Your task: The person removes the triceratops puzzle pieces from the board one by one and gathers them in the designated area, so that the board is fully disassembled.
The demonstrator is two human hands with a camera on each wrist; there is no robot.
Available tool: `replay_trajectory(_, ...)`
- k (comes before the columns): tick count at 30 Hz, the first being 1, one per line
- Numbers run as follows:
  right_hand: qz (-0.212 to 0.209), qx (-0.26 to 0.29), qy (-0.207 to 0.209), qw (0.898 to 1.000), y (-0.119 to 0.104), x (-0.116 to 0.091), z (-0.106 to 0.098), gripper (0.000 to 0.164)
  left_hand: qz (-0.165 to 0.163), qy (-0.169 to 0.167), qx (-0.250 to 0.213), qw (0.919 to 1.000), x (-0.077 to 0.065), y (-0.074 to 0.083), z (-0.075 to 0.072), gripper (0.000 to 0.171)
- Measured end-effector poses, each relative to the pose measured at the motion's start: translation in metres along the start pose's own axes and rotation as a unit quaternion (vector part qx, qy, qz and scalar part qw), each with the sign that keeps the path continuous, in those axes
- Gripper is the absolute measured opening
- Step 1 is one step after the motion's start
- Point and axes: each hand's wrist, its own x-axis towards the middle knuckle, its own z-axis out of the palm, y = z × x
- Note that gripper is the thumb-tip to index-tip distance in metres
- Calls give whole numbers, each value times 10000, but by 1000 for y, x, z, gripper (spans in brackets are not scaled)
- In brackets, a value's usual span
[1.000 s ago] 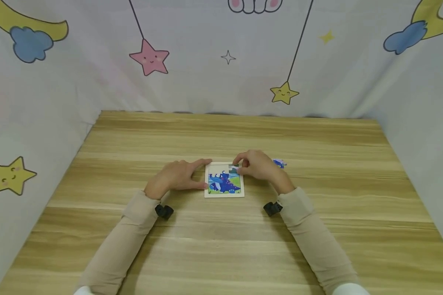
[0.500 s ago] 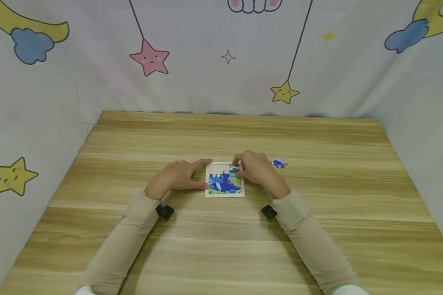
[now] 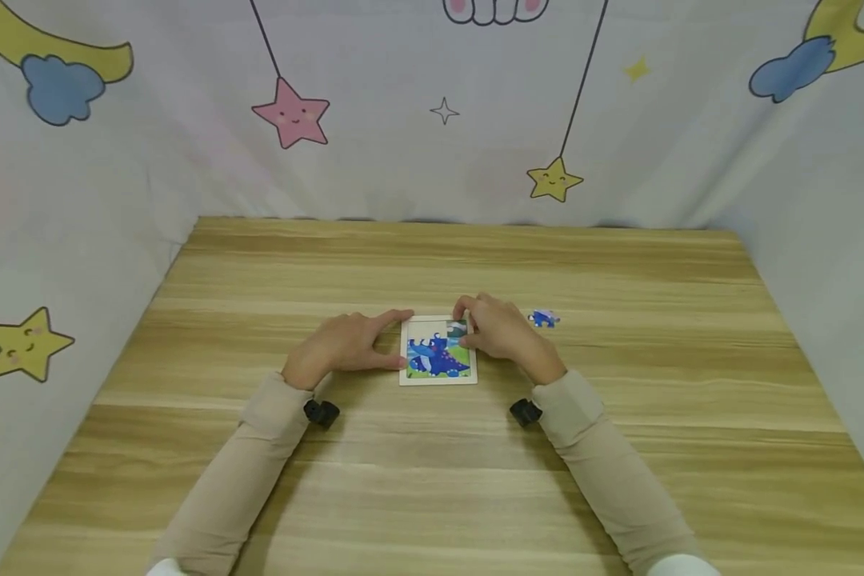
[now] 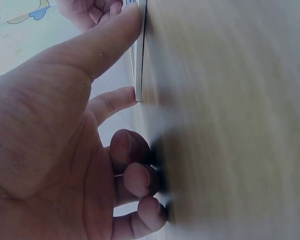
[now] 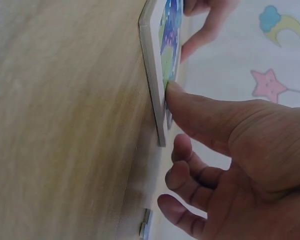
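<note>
A square jigsaw puzzle in a white frame (image 3: 438, 382) lies on the table, showing a blue dinosaur; its upper-left part is bare board (image 3: 423, 329). My left hand (image 3: 342, 342) rests its outstretched thumb and index finger against the frame's left side and far-left corner. In the left wrist view its other fingers (image 4: 140, 179) are bent, beside the frame. My right hand (image 3: 502, 326) pinches a dark green and white puzzle piece (image 3: 456, 329) between thumb and index finger at the frame's upper-right corner. Whether that piece lies fully flat is hard to tell.
A loose blue and purple puzzle piece (image 3: 544, 318) lies on the wooden table (image 3: 432, 480), right of the frame and just beyond my right hand. A white curtain (image 3: 374, 160) printed with stars and moons surrounds the table's back and sides.
My right hand has shifted slightly inward at the frame's upper-right corner, its wrist moving left, so the loose piece shows more fully. The left hand and frame have stayed in place.
</note>
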Motion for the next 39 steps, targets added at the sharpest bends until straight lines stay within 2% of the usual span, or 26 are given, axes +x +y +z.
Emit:
replay_trajectory(3, 48, -17, 41, 10000, 0, 0, 1, 33, 31, -13, -15, 10000, 0, 0, 0, 86)
replay_trajectory(10, -138, -76, 235, 9996, 0, 0, 1, 32, 9, -2, -7, 10000, 0, 2, -1, 86)
replay_trajectory(17, -256, -202, 431, 9985, -1, -1, -3, 23, -1, 6, 18, 10000, 1, 2, -1, 86)
replay_trajectory(21, -384, 102, 578, 9975, 1, -2, -8, 16, 44, 16, 22, 10000, 1, 2, -1, 86)
replay_trajectory(24, -639, 359, 598, 9955, 3, -2, -11, 12, 27, 19, 58, 10000, 1, 2, -2, 86)
replay_trajectory(29, -1081, 848, 375, 9898, 13, -5, -20, 15, -25, 47, 87, 9999, 2, 2, -1, 87)
replay_trajectory(34, -1035, 1250, 173, 9866, 28, -10, -32, 16, 0, 58, 78, 10000, 2, 1, 1, 87)
replay_trajectory(39, -785, 1507, 152, 9853, 47, -18, -46, 12, 53, 100, 51, 9999, 0, 1, 1, 88)
